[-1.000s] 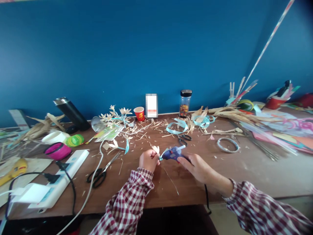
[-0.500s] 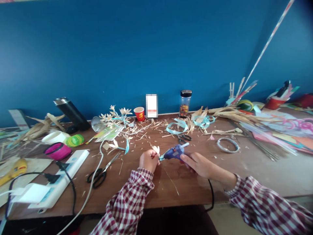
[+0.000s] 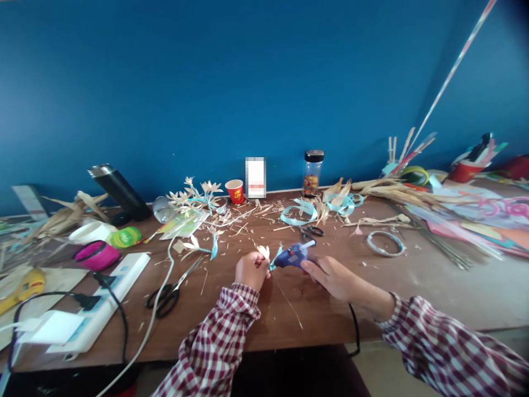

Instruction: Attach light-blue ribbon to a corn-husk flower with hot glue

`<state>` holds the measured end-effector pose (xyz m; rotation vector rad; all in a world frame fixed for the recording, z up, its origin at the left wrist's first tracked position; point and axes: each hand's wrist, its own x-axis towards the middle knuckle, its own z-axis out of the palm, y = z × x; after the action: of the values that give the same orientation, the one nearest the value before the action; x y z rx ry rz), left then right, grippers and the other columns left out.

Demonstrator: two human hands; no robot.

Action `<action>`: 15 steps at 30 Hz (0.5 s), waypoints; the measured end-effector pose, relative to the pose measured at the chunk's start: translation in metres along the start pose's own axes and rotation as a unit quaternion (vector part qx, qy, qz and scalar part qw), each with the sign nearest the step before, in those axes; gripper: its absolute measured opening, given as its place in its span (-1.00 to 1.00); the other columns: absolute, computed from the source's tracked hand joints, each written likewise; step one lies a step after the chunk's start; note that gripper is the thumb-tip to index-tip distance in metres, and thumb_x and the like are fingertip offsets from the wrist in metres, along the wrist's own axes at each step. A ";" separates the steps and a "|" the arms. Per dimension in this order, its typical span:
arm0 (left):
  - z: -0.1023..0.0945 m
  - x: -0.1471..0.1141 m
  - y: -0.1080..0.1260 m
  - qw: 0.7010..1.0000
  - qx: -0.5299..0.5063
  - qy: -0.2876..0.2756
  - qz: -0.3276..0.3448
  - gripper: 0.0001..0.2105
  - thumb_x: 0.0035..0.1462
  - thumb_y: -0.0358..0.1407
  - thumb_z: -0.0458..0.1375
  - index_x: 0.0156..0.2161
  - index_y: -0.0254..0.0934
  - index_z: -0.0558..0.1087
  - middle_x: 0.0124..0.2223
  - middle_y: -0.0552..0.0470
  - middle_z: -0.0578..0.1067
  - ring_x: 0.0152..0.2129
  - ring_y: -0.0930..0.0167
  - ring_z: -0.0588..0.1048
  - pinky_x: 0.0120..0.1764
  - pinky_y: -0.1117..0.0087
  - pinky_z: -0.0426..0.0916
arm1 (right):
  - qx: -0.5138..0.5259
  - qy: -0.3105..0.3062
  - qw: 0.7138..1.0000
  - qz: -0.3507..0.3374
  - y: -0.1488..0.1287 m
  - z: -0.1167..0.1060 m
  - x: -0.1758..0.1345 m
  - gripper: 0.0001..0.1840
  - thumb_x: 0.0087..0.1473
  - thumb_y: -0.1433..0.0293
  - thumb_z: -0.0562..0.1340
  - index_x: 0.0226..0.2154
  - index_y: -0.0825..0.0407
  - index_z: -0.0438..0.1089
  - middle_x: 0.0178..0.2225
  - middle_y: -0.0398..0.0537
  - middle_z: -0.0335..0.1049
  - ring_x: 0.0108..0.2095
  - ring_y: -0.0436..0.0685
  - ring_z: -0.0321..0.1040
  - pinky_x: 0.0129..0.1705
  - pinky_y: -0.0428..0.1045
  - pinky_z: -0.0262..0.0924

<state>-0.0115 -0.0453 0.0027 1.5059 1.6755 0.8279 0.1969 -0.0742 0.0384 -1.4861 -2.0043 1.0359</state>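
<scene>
My left hand [image 3: 250, 270] is closed around a small cream husk flower [image 3: 263, 252] with a bit of light blue ribbon at its base. My right hand [image 3: 330, 277] grips a blue glue gun [image 3: 291, 256], its nozzle pointing left and touching the base of the flower. The gun's black cord [image 3: 354, 329] drops over the front edge of the brown table [image 3: 413, 286]. Both sleeves are red and white check.
Black-handled scissors [image 3: 167, 295] and a white power strip [image 3: 88, 314] with plugs lie to the left. Husk scraps, finished husk flowers [image 3: 198, 196], blue ribbon loops [image 3: 297, 214], a wire ring [image 3: 385, 243], a red cup [image 3: 235, 191] and a jar [image 3: 312, 173] lie farther back.
My right hand lifted and tilted the glue gun slightly, then settled with the nozzle against the flower. My left hand has stayed in place.
</scene>
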 end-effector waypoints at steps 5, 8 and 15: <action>0.001 0.001 -0.003 1.000 -0.014 0.002 0.020 -0.84 -0.03 -0.30 0.08 -0.58 -0.27 0.31 -0.68 0.10 0.43 -0.69 0.46 0.46 -0.54 0.51 0.29 | 0.049 -0.006 0.999 0.003 -0.001 -0.003 -0.003 -0.56 0.19 0.09 -0.08 -0.46 0.05 0.23 -0.63 -0.17 0.25 -0.61 0.01 0.23 -0.53 -0.09 0.13; 0.001 0.000 -0.003 1.000 -0.016 0.003 0.026 -0.84 -0.03 -0.31 0.09 -0.59 -0.26 0.30 -0.68 0.09 0.43 -0.68 0.44 0.46 -0.51 0.49 0.31 | 0.012 0.006 1.000 -0.019 -0.004 -0.001 -0.003 -0.58 0.19 0.11 -0.07 -0.49 0.04 0.21 -0.63 -0.17 0.25 -0.61 0.01 0.23 -0.52 -0.08 0.11; 0.002 0.001 -0.004 0.999 -0.045 -0.003 0.010 -0.88 -0.05 -0.32 0.09 -0.56 -0.26 0.32 -0.69 0.11 0.42 -0.68 0.44 0.47 -0.53 0.50 0.30 | -0.070 0.038 0.996 -0.039 -0.005 -0.007 -0.002 -0.63 0.20 0.16 -0.05 -0.48 0.02 0.23 -0.62 -0.11 0.29 -0.57 0.07 0.26 -0.49 -0.06 0.06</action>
<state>-0.0117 -0.0448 -0.0019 1.4651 1.6007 0.8966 0.1996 -0.0751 0.0465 -1.4812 -2.0992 0.8100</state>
